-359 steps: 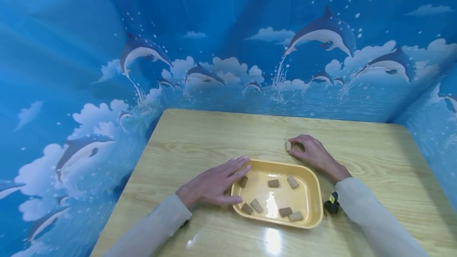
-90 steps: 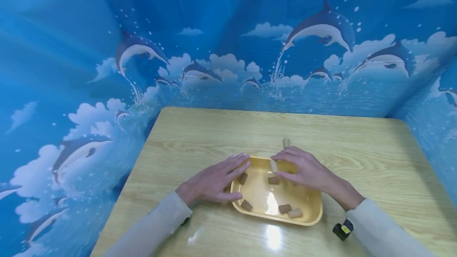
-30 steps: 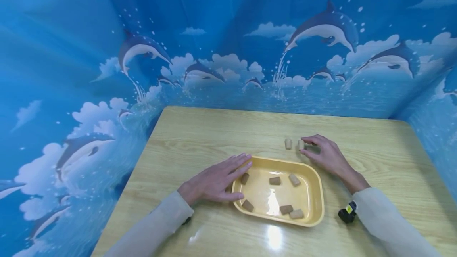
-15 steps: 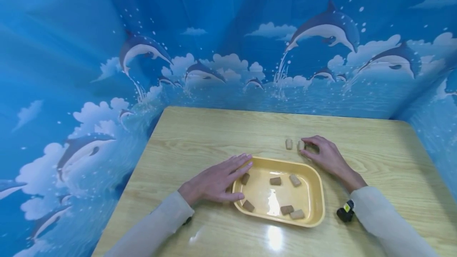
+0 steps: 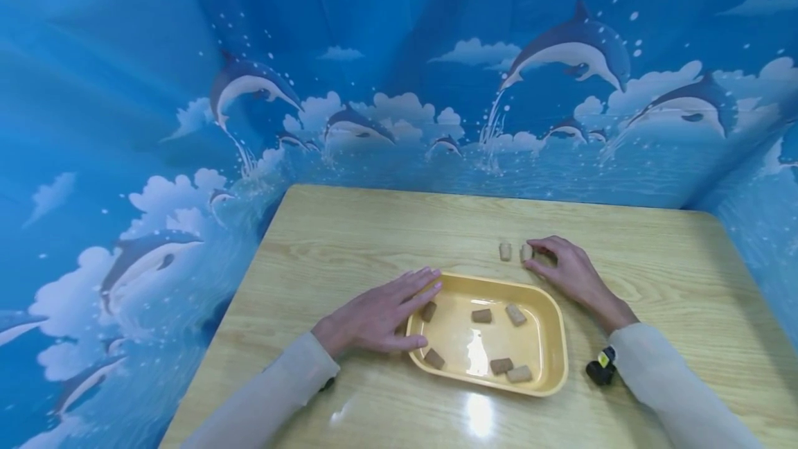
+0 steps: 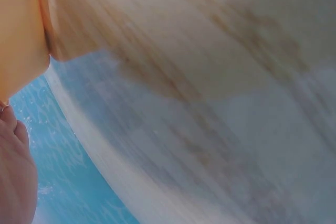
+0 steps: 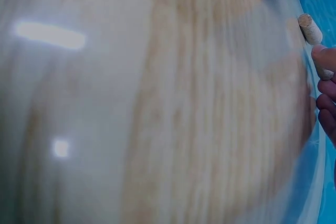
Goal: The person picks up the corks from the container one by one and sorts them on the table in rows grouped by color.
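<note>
My right hand (image 5: pixel 567 270) pinches a pale cork (image 5: pixel 526 253) between thumb and fingers, upright on the table behind the tray. Just left of it, a little apart, another pale cork (image 5: pixel 505 251) stands alone. In the right wrist view, that free cork (image 7: pixel 311 29) shows its brown end, while the thumb partly covers the pinched cork (image 7: pixel 324 72). My left hand (image 5: pixel 380 317) lies with straight fingers over the left rim of the yellow tray (image 5: pixel 455 338). Inside lie several corks, darker ones like the brown cork (image 5: pixel 481 316) and paler ones like the light cork (image 5: pixel 515 314).
The wooden table (image 5: pixel 349 241) reaches back to a blue dolphin-print sheet (image 5: pixel 399 54) that hangs behind and at both sides. A black wrist camera (image 5: pixel 601 367) sits under the right sleeve, right of the tray.
Three seconds ago my right hand held the second cork over the tray; it now stands right of the first. During the last second the hands have barely moved. The left hand has stayed put throughout.
</note>
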